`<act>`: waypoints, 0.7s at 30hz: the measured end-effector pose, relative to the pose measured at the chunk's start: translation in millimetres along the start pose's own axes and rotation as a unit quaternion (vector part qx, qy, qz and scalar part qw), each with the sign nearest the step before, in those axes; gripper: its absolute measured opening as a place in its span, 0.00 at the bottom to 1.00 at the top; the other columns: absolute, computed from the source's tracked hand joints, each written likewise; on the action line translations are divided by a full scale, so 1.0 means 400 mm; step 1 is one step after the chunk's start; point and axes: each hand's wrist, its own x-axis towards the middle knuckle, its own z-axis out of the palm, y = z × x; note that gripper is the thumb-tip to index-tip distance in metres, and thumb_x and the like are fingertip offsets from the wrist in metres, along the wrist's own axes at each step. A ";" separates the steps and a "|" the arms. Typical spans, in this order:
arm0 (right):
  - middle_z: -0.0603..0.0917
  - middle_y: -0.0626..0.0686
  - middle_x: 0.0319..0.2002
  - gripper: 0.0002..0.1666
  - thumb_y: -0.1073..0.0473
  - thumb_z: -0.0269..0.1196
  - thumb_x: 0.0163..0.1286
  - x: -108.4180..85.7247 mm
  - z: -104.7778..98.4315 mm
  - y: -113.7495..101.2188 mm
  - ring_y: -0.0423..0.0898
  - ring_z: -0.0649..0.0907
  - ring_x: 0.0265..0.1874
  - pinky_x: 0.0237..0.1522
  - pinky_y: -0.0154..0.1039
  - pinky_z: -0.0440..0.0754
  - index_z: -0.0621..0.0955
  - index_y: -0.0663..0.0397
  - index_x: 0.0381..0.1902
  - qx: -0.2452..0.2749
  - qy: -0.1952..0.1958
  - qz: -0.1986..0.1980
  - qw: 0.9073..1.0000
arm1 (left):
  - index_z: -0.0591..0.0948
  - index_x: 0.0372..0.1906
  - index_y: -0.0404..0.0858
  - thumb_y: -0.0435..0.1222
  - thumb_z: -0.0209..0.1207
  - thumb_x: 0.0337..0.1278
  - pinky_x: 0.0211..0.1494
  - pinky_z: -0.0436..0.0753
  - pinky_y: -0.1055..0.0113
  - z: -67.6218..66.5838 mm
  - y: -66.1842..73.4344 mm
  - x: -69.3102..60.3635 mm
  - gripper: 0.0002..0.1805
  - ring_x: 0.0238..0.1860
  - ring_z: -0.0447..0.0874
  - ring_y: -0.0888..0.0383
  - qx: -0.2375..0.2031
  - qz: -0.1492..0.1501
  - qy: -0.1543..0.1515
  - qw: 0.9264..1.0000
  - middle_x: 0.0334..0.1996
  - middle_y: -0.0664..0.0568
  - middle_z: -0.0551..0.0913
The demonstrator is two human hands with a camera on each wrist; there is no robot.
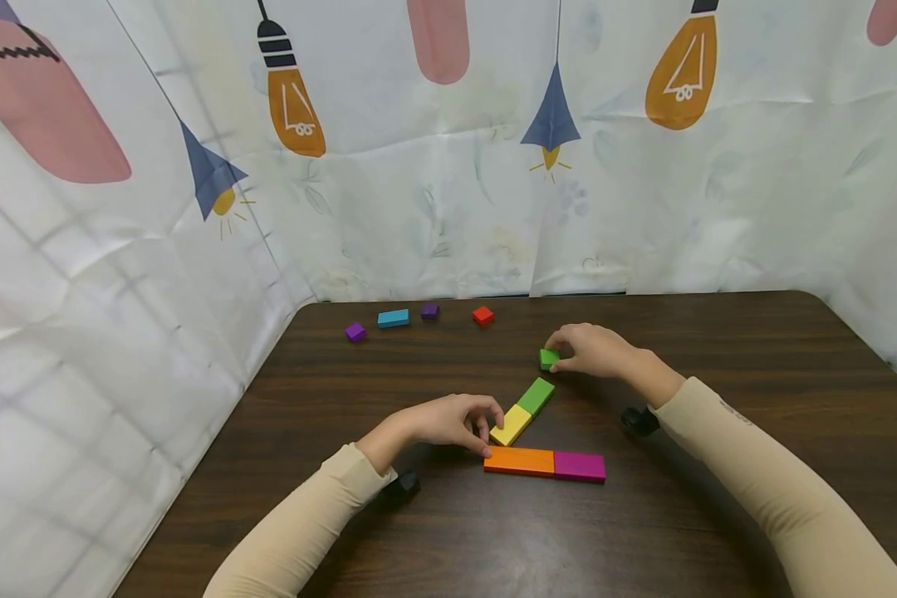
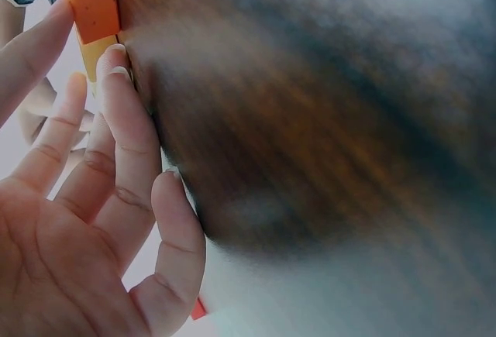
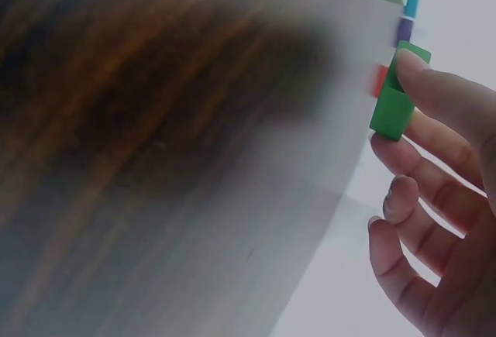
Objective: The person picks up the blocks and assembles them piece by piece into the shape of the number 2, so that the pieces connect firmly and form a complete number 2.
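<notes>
My right hand (image 1: 594,349) pinches a small green block (image 3: 394,108) between thumb and fingers, near the far end of the slanted row. That row is a yellow block (image 1: 512,425) with a longer green block (image 1: 536,397) against its upper end. My left hand (image 1: 452,421) is at the near end of the row, fingers relaxed. Its thumb touches the left end of an orange block (image 1: 519,460), and a fingertip rests at the yellow block. A magenta block (image 1: 579,467) lies end to end with the orange one.
Along the table's back lie a purple block (image 1: 355,332), a blue block (image 1: 393,318), a dark purple block (image 1: 429,311) and a red block (image 1: 482,316). The dark wooden table (image 1: 755,357) meets a printed curtain (image 1: 448,208) behind and at the left.
</notes>
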 end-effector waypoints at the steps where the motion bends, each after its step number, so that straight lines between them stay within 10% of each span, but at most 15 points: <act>1: 0.85 0.56 0.49 0.22 0.55 0.73 0.68 -0.002 0.001 0.000 0.55 0.84 0.49 0.52 0.53 0.82 0.85 0.61 0.54 0.000 -0.002 0.000 1.000 | 0.78 0.52 0.40 0.31 0.70 0.62 0.40 0.78 0.70 0.000 0.000 0.000 0.17 0.31 0.80 0.61 0.001 0.000 0.000 1.000 0.31 0.54 0.82; 21: 0.86 0.54 0.48 0.20 0.53 0.73 0.67 -0.014 0.013 -0.005 0.53 0.84 0.48 0.51 0.53 0.83 0.86 0.58 0.52 0.000 -0.019 0.005 1.000 | 0.78 0.52 0.40 0.30 0.70 0.61 0.40 0.77 0.70 0.000 -0.001 0.002 0.17 0.31 0.80 0.61 0.003 0.003 -0.001 1.000 0.31 0.55 0.82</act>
